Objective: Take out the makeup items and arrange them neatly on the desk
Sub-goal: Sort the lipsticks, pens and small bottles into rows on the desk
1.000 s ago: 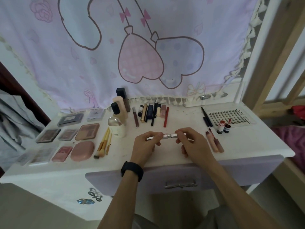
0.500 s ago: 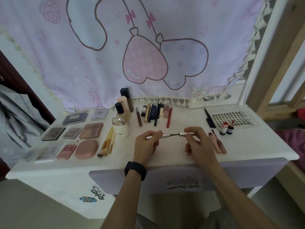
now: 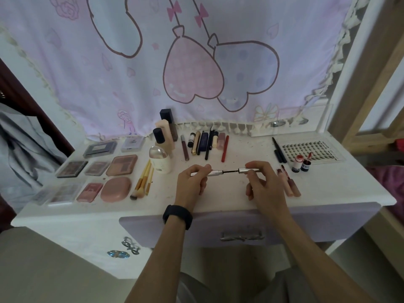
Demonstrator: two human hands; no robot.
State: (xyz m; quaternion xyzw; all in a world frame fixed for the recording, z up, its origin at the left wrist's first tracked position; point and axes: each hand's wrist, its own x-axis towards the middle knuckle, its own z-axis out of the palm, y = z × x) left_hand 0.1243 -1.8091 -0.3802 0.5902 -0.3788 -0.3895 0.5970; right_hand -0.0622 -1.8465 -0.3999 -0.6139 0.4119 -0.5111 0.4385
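Silver tube [image 3: 213,172], held level just above the front middle of the desk [image 3: 225,194]. Your left hand [image 3: 192,186] pinches its left part between thumb and curled fingertips [image 3: 205,168]; the open end sticks out to the right of them. Your right hand [image 3: 265,189] pinches the matching cap [image 3: 249,170] the same way, other fingers loosely bent below. A thin dark wand [image 3: 230,171] bridges the gap between tube and cap. Brushes [image 3: 143,182] lie well left. Two pink lip tubes [image 3: 289,183] lie just right of your right hand.

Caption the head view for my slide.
Left hand holds a silver tube, right hand its wand cap, over the arranged desk.
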